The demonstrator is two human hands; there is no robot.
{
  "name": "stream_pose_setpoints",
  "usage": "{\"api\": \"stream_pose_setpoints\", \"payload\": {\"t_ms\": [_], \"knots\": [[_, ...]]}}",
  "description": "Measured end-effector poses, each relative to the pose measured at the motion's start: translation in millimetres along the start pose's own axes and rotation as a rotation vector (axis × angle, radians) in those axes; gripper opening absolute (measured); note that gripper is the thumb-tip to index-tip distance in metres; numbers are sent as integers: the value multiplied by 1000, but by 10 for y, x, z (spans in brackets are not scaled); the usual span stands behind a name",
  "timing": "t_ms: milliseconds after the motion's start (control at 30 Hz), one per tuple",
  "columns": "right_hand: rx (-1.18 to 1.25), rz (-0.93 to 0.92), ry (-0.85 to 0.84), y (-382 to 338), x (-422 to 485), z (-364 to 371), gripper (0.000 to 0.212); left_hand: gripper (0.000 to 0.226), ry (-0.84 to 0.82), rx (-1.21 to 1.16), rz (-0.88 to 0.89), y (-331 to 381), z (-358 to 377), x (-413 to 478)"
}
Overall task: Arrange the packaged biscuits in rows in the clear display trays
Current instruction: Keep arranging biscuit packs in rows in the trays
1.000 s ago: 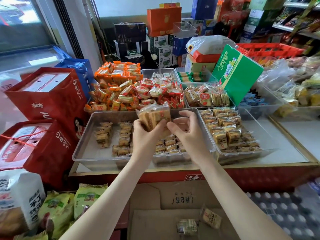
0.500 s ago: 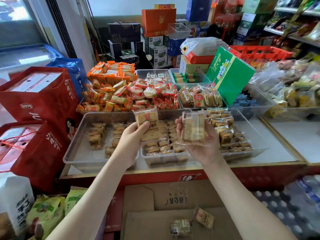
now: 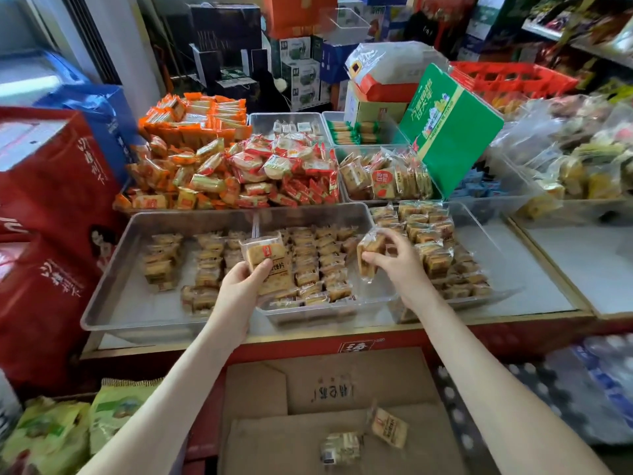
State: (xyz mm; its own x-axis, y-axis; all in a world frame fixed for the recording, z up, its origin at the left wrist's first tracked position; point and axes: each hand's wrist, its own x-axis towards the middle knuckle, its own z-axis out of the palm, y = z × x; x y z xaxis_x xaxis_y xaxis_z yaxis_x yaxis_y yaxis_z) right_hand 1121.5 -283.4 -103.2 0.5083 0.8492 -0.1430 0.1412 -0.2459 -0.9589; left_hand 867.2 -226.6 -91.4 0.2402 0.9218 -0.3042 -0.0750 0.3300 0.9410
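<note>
The left hand (image 3: 241, 289) grips a biscuit packet (image 3: 269, 264) by its lower end, thumb across the front face. It holds the packet upright above the near left corner of the middle tray (image 3: 308, 315). The right hand (image 3: 402, 265) pinches a second packet (image 3: 369, 250) between thumb and fingertips, tilted over the spot where the middle tray meets the right tray (image 3: 486, 241).

Both trays sit along the front edge of the counter (image 3: 548, 293) and already hold rows of the same packets. The left tray (image 3: 137, 303), nearer the counter's left corner, has only a few short rows. Two loose packets (image 3: 388, 427) lie in the cardboard box (image 3: 342, 382) below the counter.

The packets look light, with slick, crinkly film that could slide out of a loose pinch, and the biscuits inside are probably brittle. They are best held by the narrow edges or flat faces with gentle pressure, then stood on edge against the neighbouring row.
</note>
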Motion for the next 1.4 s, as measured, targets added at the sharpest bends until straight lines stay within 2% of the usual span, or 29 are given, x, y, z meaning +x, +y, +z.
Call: {"api": "stream_pose_setpoints", "payload": {"t_ms": [100,200,300,400,500,567,667,733,833,933,1067,1133,1200,1267,1333,1400], "knots": [[-272,55,123,108,401,58,49,12,76,198,43,-154,-20,252],[-516,150,162,402,852,269,66,4,123,297,85,-348,-49,526],[-566,205,147,762,1185,499,73,6,123,334,129,-554,-18,685],[-623,155,122,1042,1350,642,57,13,84,373,176,-727,-7,728],[-824,87,1,1246,1478,694,57,12,49,399,186,-853,-32,748],[-1064,68,-89,1271,1520,704,73,14,40,395,195,-889,-37,758],[-1491,-157,-94,1236,1606,698,102,22,25,366,239,-890,-11,780],[-1617,-243,-93,1236,1722,690,105,22,13,345,267,-893,11,813],[-1719,-246,-140,1219,1920,707,97,19,20,330,284,-937,30,875],[-1629,-224,-161,1251,2085,751,89,18,34,323,277,-998,35,918],[-1680,-310,-125,1214,2164,779,80,20,25,291,246,-957,58,934],[-1681,-254,-164,1119,2145,735,86,24,19,248,196,-893,70,932],[-1643,-205,-252,925,2054,681,97,19,17,228,132,-825,73,920],[-1439,-215,-288,620,1849,642,97,15,-13,243,60,-763,55,901],[-971,-198,-315,264,1502,632,77,14,-100,321,7,-713,9,879],[-594,-187,-458,-45,1037,661,52,13,-219,385,-26,-660,-43,849]]}}
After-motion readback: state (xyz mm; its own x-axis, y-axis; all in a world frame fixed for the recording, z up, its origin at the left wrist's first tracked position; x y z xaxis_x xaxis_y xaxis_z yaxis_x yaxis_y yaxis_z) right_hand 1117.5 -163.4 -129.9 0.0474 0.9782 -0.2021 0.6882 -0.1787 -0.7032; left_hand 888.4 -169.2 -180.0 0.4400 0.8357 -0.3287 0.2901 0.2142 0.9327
